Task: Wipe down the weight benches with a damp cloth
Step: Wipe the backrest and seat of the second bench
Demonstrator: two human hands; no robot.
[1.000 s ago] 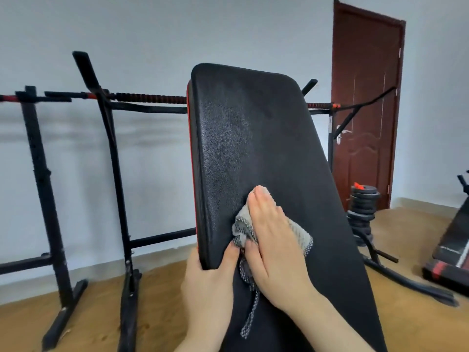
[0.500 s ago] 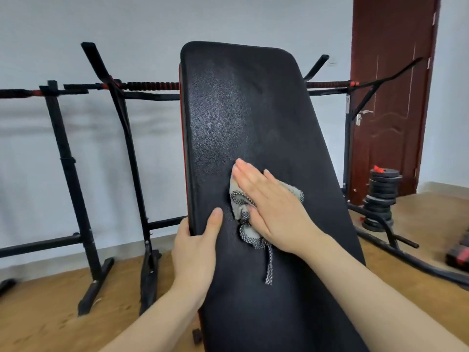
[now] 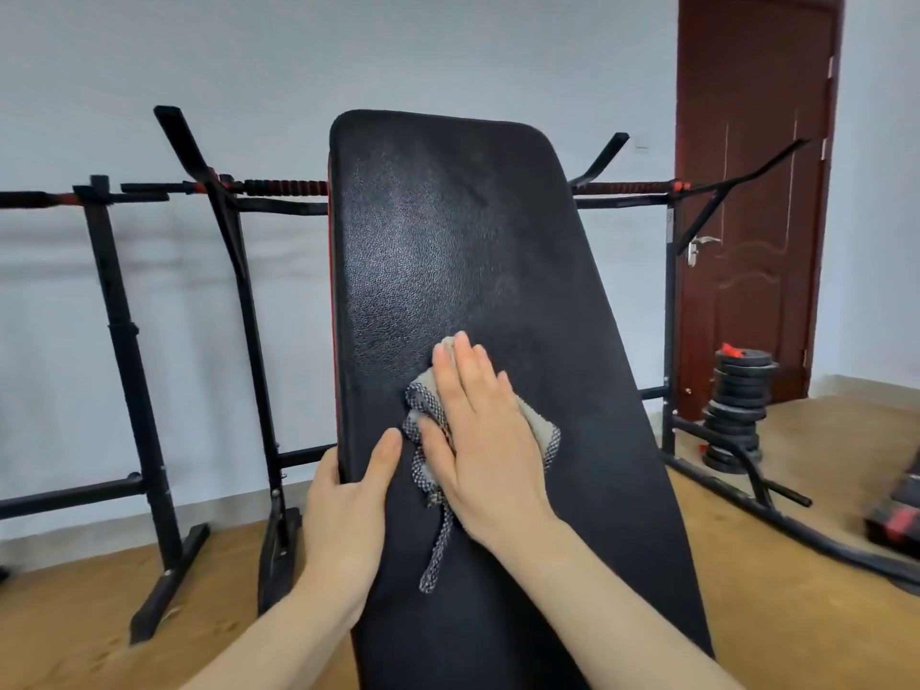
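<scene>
Mid-frame our right hand (image 3: 478,430) presses flat on the grey cloth (image 3: 540,430) against the tilted weight bench surface (image 3: 448,241), left hand (image 3: 343,510) gripping its edge; its upper half looks unwiped, we reckon

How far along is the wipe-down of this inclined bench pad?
Done: uncertain; the upper bench pad shows a faint sheen that may be dampness. In hand: the right hand presses the cloth flat mid-pad while the left hand grips the pad's left edge. Left: the pad below the hands, plus the blurred red-and-black item, possibly another bench, far right.
</scene>
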